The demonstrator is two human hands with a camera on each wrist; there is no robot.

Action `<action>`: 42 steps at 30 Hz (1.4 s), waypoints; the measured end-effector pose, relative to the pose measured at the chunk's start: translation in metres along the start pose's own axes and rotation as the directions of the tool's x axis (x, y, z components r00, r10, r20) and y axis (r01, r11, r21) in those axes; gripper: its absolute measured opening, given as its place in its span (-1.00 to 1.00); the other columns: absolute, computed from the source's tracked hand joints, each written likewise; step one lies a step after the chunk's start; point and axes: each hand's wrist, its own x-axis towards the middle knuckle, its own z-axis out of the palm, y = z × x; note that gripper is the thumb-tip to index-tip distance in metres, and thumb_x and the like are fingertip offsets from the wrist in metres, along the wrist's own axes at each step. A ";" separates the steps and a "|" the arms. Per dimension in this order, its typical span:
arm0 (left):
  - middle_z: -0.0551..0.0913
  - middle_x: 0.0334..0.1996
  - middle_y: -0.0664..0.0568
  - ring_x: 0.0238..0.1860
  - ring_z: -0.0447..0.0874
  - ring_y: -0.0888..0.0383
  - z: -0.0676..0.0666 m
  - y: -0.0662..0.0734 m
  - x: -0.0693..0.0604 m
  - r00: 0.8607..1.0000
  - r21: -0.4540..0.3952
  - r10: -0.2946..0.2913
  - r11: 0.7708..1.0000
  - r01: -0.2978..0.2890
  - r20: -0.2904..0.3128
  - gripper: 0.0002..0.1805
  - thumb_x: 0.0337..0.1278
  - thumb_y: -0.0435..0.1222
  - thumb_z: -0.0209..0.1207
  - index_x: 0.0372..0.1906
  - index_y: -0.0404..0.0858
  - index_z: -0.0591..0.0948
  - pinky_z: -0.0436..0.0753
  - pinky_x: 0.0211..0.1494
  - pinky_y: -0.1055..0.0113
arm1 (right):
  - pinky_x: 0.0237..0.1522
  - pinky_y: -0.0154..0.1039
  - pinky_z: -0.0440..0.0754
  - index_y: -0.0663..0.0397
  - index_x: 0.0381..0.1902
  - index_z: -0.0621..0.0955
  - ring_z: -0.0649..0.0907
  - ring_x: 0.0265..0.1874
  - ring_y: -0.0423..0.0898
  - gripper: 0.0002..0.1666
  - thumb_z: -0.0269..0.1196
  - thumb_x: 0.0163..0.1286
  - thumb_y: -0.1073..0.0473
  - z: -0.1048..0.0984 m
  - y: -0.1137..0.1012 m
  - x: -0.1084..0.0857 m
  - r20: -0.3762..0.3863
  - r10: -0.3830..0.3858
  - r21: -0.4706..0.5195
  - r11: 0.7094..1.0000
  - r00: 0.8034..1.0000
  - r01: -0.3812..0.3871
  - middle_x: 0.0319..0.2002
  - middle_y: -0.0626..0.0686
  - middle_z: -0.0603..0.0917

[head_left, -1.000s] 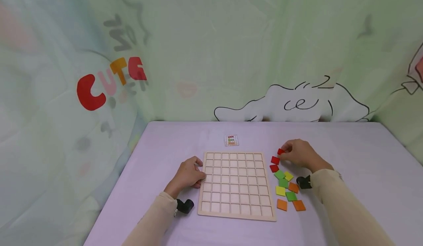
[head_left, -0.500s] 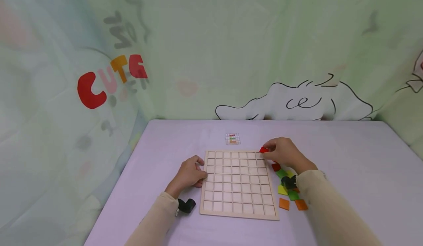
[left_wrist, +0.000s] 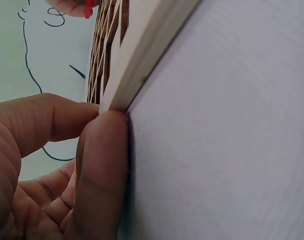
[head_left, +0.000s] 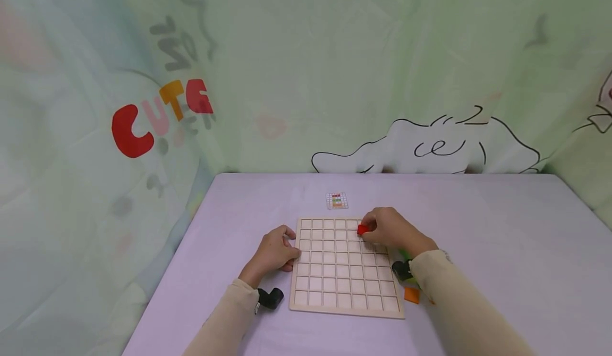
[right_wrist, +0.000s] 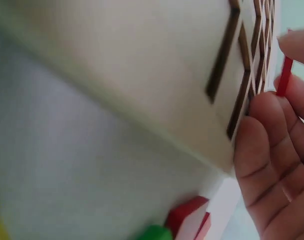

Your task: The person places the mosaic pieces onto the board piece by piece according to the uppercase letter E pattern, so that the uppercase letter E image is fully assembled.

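In the head view a pale wooden grid board [head_left: 351, 303] lies on the table, its visible squares bare. The thumb and a finger of my left hand [head_left: 270, 249] pinch its left edge; the left wrist view shows the fingertips meeting at the wooden rim [left_wrist: 129, 70]. Over the board's upper right part, my right hand [head_left: 392, 228] holds a small red square tile [head_left: 363, 229] between thumb and fingers. From the right wrist, that red tile [right_wrist: 285, 77] appears edge-on, apart from several red, green and yellow tiles below.
A small card [head_left: 337, 201] with a coloured grid lies behind the board. Loose tiles lie right of it, mostly hidden under my right forearm, with an orange tile [head_left: 411, 295] showing. A printed curtain [head_left: 268, 79] hangs behind the lilac table [head_left: 502, 218].
My right hand has picked a red tile off the loose group and carried it left over the board's upper rows. The left hand stays at the board's left edge.
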 end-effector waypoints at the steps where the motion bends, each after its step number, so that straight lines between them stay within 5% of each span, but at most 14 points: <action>1: 0.58 -0.41 -0.10 -0.60 0.65 0.17 0.000 0.000 0.000 1.000 -0.003 0.002 1.000 -0.002 0.001 -0.61 0.12 -0.48 0.37 0.04 -0.35 0.53 0.77 -0.55 0.30 | -0.13 -0.16 0.73 0.19 -0.09 0.77 0.58 -0.23 -0.02 -0.73 0.47 0.27 0.21 0.001 -0.002 0.001 0.003 -0.006 -0.007 1.000 1.000 0.006 -0.24 0.04 0.68; 10: 0.57 -0.40 -0.10 -0.60 0.66 0.17 -0.001 0.001 0.000 1.000 -0.004 0.001 1.000 -0.001 0.006 -0.61 0.12 -0.48 0.36 0.05 -0.35 0.53 0.77 -0.54 0.30 | -0.20 -0.21 0.68 0.16 -0.19 0.77 0.57 -0.29 -0.07 -0.84 0.45 0.26 0.25 0.005 -0.012 0.004 0.020 -0.084 -0.033 0.996 0.996 0.085 -0.28 0.02 0.64; 24: 0.56 -0.42 -0.09 -0.60 0.65 0.17 0.000 -0.003 0.001 1.000 -0.013 0.028 1.000 -0.028 -0.003 -0.62 0.12 -0.47 0.36 0.04 -0.35 0.53 0.77 -0.56 0.28 | -0.32 -0.26 0.61 0.07 -0.30 0.75 0.53 -0.37 -0.09 -0.92 0.42 0.24 0.32 0.005 -0.022 0.008 0.065 -0.082 -0.075 0.993 0.995 0.086 -0.39 -0.03 0.60; 42: 0.57 -0.41 -0.08 -0.58 0.64 0.18 0.000 -0.004 0.000 0.999 -0.011 0.033 0.999 -0.033 -0.007 -0.61 0.11 -0.47 0.36 0.04 -0.35 0.54 0.76 -0.55 0.31 | -0.18 -0.20 0.66 0.13 -0.17 0.78 0.55 -0.29 -0.07 -0.84 0.44 0.27 0.30 0.007 -0.025 0.006 0.064 -0.062 -0.063 0.996 0.996 0.066 -0.24 0.01 0.64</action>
